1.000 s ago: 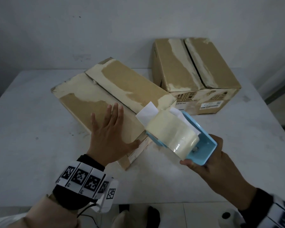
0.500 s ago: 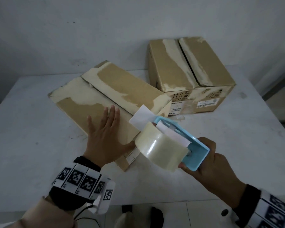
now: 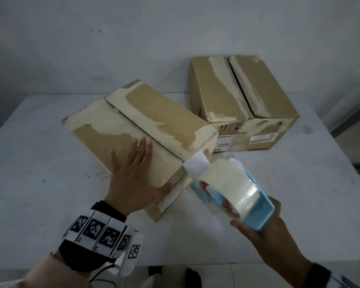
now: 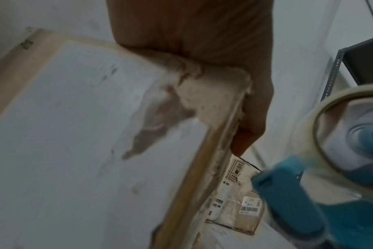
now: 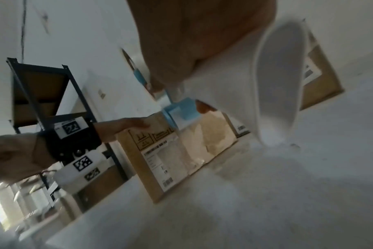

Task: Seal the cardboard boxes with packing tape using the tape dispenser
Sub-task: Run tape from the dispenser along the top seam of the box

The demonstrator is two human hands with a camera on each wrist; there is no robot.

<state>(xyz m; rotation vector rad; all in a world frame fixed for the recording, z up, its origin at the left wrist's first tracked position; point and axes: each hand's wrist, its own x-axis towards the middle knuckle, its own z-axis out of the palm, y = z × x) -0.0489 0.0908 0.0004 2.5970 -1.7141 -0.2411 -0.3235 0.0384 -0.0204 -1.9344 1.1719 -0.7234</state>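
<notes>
A closed cardboard box (image 3: 146, 125) lies at an angle in the middle of the white table (image 3: 40, 183), its top seam untaped. My left hand (image 3: 133, 177) presses flat on its near flap, fingers straight and thumb hooked over the near edge (image 4: 251, 118). My right hand (image 3: 264, 229) grips the handle of a light-blue tape dispenser (image 3: 256, 213) carrying a roll of clear tape (image 3: 229, 183). The dispenser's front end sits just off the box's near right corner, with a white tab (image 3: 195, 165) sticking up by the seam. In the right wrist view the tape roll (image 5: 279, 80) is blurred.
A second closed cardboard box (image 3: 241, 100) stands at the back right, close to the first. A grey wall (image 3: 112, 38) runs behind the table. A dark metal shelf (image 5: 43, 94) stands off to one side. The table's near edge (image 3: 175, 265) runs below my hands.
The dispenser has turned and come in toward the box's near right corner, roll now facing up. My left hand has stayed flat on the near flap.
</notes>
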